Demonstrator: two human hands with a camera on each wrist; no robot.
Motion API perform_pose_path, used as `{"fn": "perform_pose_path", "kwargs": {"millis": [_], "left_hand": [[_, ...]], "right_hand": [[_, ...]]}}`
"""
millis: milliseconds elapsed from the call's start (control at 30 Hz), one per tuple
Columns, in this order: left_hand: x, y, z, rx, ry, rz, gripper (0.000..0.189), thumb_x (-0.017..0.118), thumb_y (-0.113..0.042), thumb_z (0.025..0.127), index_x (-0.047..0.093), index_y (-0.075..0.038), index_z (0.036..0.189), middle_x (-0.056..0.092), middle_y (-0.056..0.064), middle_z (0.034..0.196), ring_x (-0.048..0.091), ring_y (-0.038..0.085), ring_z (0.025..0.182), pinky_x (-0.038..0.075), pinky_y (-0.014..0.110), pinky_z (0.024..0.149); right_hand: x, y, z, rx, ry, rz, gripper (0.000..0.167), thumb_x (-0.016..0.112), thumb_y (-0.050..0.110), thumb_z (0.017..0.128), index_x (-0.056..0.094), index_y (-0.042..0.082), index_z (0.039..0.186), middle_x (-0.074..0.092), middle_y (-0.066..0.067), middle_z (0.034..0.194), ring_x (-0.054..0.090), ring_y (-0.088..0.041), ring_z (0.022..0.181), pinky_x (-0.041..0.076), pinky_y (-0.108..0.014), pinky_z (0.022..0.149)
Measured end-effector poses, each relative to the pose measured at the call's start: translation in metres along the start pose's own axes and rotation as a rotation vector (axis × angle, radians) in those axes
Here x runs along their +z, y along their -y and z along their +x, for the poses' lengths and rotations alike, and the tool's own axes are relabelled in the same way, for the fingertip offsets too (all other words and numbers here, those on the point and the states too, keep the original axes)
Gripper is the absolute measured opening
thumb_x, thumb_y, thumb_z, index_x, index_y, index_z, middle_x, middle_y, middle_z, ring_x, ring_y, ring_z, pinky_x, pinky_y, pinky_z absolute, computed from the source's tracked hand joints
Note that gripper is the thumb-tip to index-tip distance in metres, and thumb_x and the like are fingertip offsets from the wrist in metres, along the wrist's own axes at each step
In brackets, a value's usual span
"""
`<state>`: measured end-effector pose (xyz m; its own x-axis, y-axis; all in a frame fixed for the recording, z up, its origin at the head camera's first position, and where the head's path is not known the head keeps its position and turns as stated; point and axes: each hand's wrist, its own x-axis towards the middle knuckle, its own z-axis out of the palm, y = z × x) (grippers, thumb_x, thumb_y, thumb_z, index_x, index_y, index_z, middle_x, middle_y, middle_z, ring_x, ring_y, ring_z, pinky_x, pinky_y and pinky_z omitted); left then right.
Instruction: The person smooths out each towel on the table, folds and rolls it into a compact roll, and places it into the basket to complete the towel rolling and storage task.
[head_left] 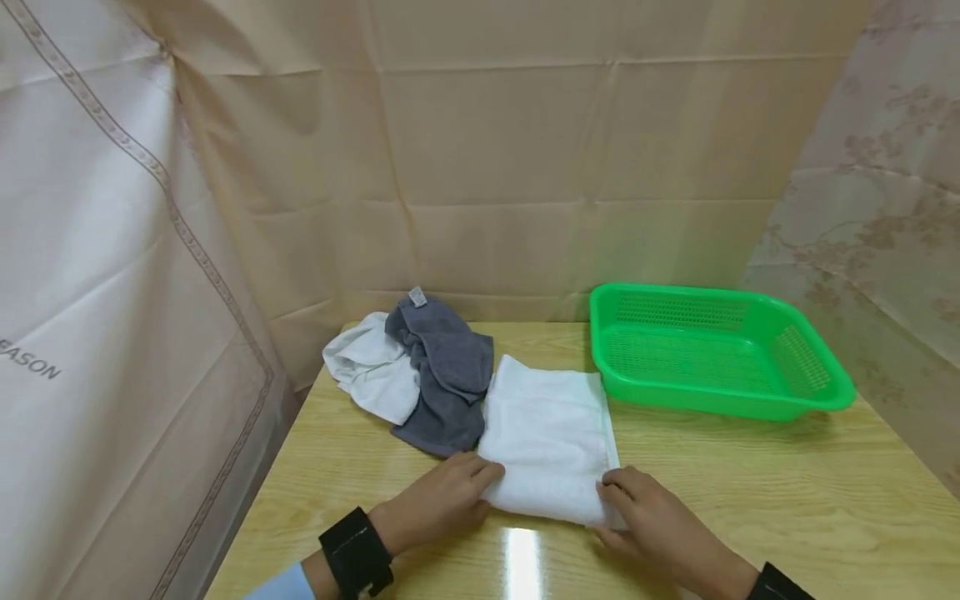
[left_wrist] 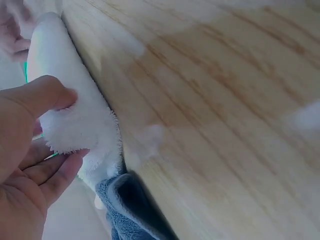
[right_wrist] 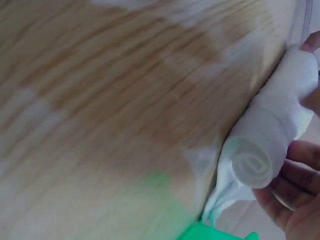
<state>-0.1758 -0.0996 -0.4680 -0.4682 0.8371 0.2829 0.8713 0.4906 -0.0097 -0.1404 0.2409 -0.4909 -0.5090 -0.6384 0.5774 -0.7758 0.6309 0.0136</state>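
Note:
A white towel (head_left: 551, 425) lies spread on the table, its near edge rolled up; the spiral end of the towel (right_wrist: 252, 162) shows in the right wrist view. My left hand (head_left: 450, 493) holds the near left end of the roll, thumb on top and fingers under it, as the left wrist view shows. At the opposite end, my right hand (head_left: 648, 521) grips the roll with its fingers curled around the end. A crumpled dark grey towel (head_left: 446, 367) lies against the white towel's left side, partly over another crumpled white cloth (head_left: 371, 367).
A green plastic basket (head_left: 720, 408) with perforated sides stands at the back right of the wooden table (head_left: 750, 492). Beige cloth (head_left: 487, 167) hangs behind the table, and pale sheets (head_left: 112, 292) hang at both sides.

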Motion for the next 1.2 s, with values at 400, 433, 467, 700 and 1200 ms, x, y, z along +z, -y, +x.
{"fn": "perform_pose_path", "kwargs": {"millis": [400, 433, 467, 700, 1200], "left_hand": [[0.000, 0.007, 0.000, -0.067, 0.058, -0.261, 0.026, 0.074, -0.013, 0.095, 0.059, -0.013, 0.117, 0.067, 0.001, 0.108, 0.061, 0.009, 0.096, 0.051, 0.021, 0.083], [0.000, 0.008, 0.000, -0.080, 0.065, -0.284, 0.023, 0.073, -0.013, 0.096, 0.060, -0.012, 0.115, 0.068, 0.001, 0.109, 0.061, 0.007, 0.095, 0.050, 0.019, 0.082], [0.001, 0.008, -0.001, -0.095, 0.072, -0.306, 0.021, 0.072, -0.014, 0.097, 0.061, -0.012, 0.115, 0.068, 0.001, 0.111, 0.061, 0.006, 0.094, 0.050, 0.018, 0.082], [0.003, 0.008, -0.002, -0.188, 0.050, -0.510, 0.023, 0.065, -0.017, 0.103, 0.066, -0.006, 0.123, 0.070, 0.003, 0.108, 0.055, 0.001, 0.080, 0.049, 0.016, 0.077], [0.006, 0.006, 0.000, -0.118, -0.229, -0.146, 0.019, 0.077, -0.021, 0.094, 0.077, -0.016, 0.113, 0.065, 0.002, 0.112, 0.062, 0.013, 0.090, 0.051, 0.020, 0.072]], "right_hand": [[-0.004, -0.001, 0.000, 0.213, 0.144, 0.119, 0.038, 0.084, 0.012, 0.076, 0.071, -0.002, 0.109, 0.068, -0.008, 0.105, 0.067, -0.020, 0.095, 0.060, -0.035, 0.077], [-0.006, -0.003, 0.000, 0.243, 0.165, 0.153, 0.037, 0.084, 0.011, 0.078, 0.072, -0.001, 0.110, 0.069, -0.007, 0.106, 0.068, -0.020, 0.095, 0.059, -0.035, 0.078], [-0.007, -0.004, 0.001, 0.262, 0.179, 0.187, 0.036, 0.083, 0.011, 0.079, 0.073, -0.001, 0.111, 0.070, -0.006, 0.106, 0.068, -0.020, 0.096, 0.059, -0.036, 0.078], [-0.014, -0.016, 0.005, 0.424, 0.280, 0.448, 0.030, 0.077, 0.018, 0.092, 0.074, 0.000, 0.116, 0.075, -0.009, 0.110, 0.064, -0.006, 0.091, 0.055, -0.027, 0.074], [-0.008, -0.024, 0.011, 0.624, 0.273, 0.614, 0.014, 0.070, 0.022, 0.099, 0.057, 0.018, 0.101, 0.047, 0.010, 0.069, 0.044, -0.003, 0.061, 0.040, -0.023, 0.055]]}}
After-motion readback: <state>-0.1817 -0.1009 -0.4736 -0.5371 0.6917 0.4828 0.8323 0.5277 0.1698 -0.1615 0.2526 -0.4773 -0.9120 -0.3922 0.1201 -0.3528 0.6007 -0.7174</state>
